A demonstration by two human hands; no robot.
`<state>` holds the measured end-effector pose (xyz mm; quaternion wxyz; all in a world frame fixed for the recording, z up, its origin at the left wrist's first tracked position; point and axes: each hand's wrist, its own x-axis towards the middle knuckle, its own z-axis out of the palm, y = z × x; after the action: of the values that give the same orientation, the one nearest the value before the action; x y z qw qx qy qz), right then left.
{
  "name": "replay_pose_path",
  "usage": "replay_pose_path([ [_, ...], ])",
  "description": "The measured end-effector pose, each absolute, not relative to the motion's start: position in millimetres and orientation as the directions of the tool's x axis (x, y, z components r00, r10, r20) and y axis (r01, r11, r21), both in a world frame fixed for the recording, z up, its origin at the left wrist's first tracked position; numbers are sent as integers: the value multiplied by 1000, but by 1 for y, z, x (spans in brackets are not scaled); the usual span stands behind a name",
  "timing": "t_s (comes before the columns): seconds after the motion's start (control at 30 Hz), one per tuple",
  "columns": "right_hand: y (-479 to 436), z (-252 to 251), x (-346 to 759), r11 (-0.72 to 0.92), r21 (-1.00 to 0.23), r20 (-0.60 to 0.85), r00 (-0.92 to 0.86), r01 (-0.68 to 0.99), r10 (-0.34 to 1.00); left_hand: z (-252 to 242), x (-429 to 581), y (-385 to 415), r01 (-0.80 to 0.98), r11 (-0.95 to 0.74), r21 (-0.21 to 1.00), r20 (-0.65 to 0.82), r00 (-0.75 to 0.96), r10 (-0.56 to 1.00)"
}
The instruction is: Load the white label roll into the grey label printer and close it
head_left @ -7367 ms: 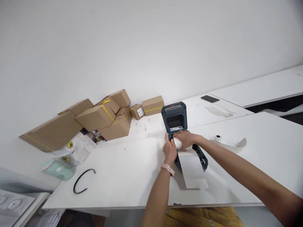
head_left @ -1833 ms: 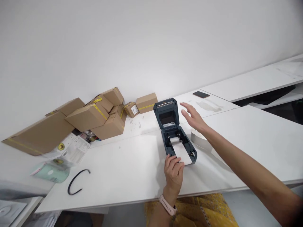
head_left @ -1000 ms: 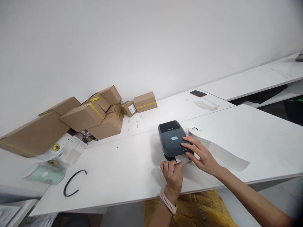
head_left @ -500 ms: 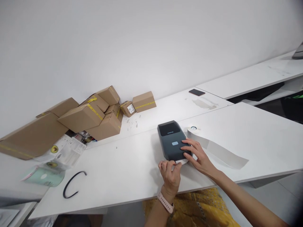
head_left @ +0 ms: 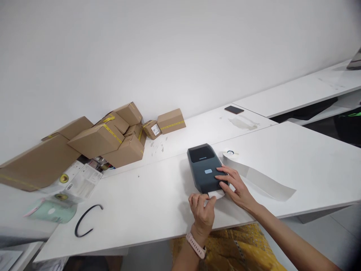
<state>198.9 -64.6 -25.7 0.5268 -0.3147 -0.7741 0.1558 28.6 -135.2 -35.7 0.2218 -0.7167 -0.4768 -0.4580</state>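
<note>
Head view: the dark grey label printer (head_left: 205, 169) sits on the white tabletop (head_left: 135, 210), close to its near edge, with its lid fully down. A short paper end (head_left: 217, 194) sticks out of the front slot and lies flat on the tabletop.

The left hand (head_left: 202, 212), with a pink watch (head_left: 195, 244) on its wrist, is just in front of the printer. Its fingers are curled in and its fingertips close on the left corner of the paper end. The right hand (head_left: 238, 188) is spread open and grips nothing. Its fingers lie flat on the front right corner of the lid, and its palm is over the tabletop beside the printer.

Judging by this, the loading looks mostly done, since paper is fed through the slot and the cover is shut. The projecting end is not yet torn off.

Just right of the printer stands 1 spare paper roll (head_left: 230, 154), its long loose strip (head_left: 265, 182) trailing away to the right. Further back, a heap of cardboard boxes (head_left: 113, 139) leans against the wall. A dark phone (head_left: 234, 109) lies well apart on the rear tabletop. To the left are a black curved band (head_left: 84, 224), a mint-green roll (head_left: 52, 210) and some printed sheets (head_left: 84, 180)
</note>
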Motion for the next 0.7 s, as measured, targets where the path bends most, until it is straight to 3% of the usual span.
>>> replay_pose_path([
  [0.23, -62, -30, 178, 688, -670, 726, 55, 278, 685, -40, 23, -139, 839, -508, 195, 853, 111, 511],
  [0.33, -63, -30, 169, 589, -771, 629, 150, 240, 763, -34, 17, -139, 752, -523, 401, 780, 19, 625],
  [0.4, -63, -33, 165, 471, -870, 492, 201, 145, 847, -26, 15, -131, 634, -396, 664, 634, -197, 747],
  [0.47, -61, -36, 162, 322, -947, 314, 231, 5, 921, -17, 16, -118, 360, -195, 912, 339, -396, 853],
  [0.5, -60, -38, 162, 245, -967, 225, 229, -64, 947, -13, 16, -111, 189, -105, 976, 175, -404, 898],
  [0.53, -59, -39, 162, 170, -978, 143, 211, -121, 967, -9, 17, -104, 37, -32, 999, 43, -365, 930],
  [0.6, -56, -41, 165, 35, -982, 8, 149, -184, 989, -4, 17, -94, -166, 39, 985, -78, -234, 969],
  [0.7, -56, -39, 169, -102, -973, -115, 52, -205, 992, -1, 17, -90, -257, 3, 966, -42, -145, 989],
])
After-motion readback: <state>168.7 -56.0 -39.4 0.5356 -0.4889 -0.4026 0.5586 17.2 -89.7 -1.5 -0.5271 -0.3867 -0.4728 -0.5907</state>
